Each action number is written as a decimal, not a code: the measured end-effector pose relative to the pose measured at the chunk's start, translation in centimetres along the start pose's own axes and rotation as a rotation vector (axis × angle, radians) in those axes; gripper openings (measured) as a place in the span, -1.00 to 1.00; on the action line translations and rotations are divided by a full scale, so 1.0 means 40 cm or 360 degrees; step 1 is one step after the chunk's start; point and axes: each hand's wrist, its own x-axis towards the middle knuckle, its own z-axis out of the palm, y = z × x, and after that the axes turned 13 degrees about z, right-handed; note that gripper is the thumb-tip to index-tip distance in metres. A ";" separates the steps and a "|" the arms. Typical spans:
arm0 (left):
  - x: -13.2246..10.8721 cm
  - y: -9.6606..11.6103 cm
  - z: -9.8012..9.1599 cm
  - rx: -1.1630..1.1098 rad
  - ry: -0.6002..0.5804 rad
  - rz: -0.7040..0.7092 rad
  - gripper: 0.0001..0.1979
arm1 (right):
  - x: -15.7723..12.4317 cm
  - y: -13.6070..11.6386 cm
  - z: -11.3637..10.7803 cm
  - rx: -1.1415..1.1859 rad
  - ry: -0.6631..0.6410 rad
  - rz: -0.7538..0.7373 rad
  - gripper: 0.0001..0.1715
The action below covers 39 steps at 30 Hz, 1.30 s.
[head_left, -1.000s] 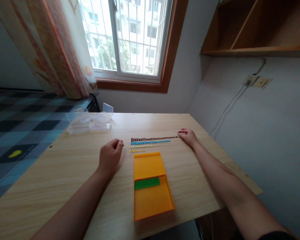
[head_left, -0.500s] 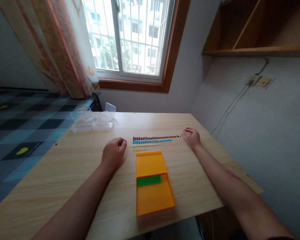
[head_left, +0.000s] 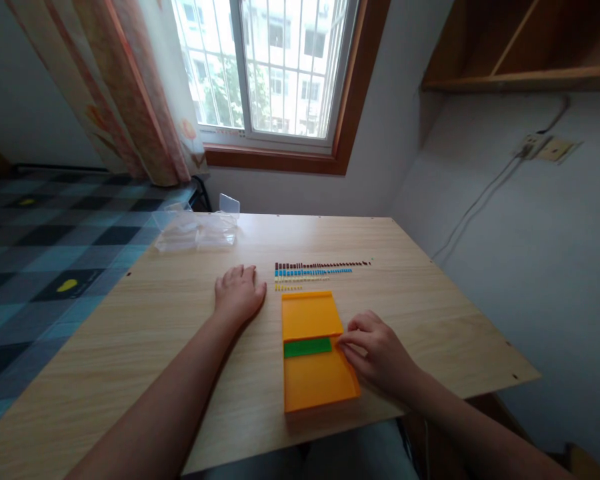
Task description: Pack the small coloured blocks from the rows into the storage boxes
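An orange tray lies on the wooden table, its far half covered by an orange sliding lid. A green strip shows inside, just below the lid's edge. My right hand rests at the tray's right wall, fingers curled, fingertips touching the rim near the green strip. My left hand lies flat on the table left of the tray, fingers stretched out, holding nothing. Beyond the tray run rows of small pieces: brown, blue, and shorter yellow.
Clear plastic boxes stand at the table's far left corner. A bed with a checked cover is on the left. A window, a curtain and a wall shelf are beyond.
My right hand has come back from the far end of the brown row to the tray's right wall. My left hand has uncurled and lies flat. The camera has tilted down a little.
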 end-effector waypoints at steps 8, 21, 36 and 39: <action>-0.006 0.007 -0.012 0.0012 -0.0066 0.0004 -0.42 | 0.002 -0.019 0.014 -0.0231 -0.0212 0.0199 -0.79; -0.070 0.088 -0.123 -0.0276 -0.0148 0.0801 -0.73 | -0.024 -0.025 0.006 -0.0250 -0.0204 0.0251 -0.75; -0.104 0.120 -0.139 -0.0393 -0.0426 0.1258 -0.61 | -0.023 -0.023 0.010 -0.0378 -0.0191 0.0282 -0.76; -0.109 0.127 -0.138 -0.0406 -0.0433 0.1292 -0.64 | -0.018 -0.024 0.011 -0.0387 -0.0223 0.0305 -0.75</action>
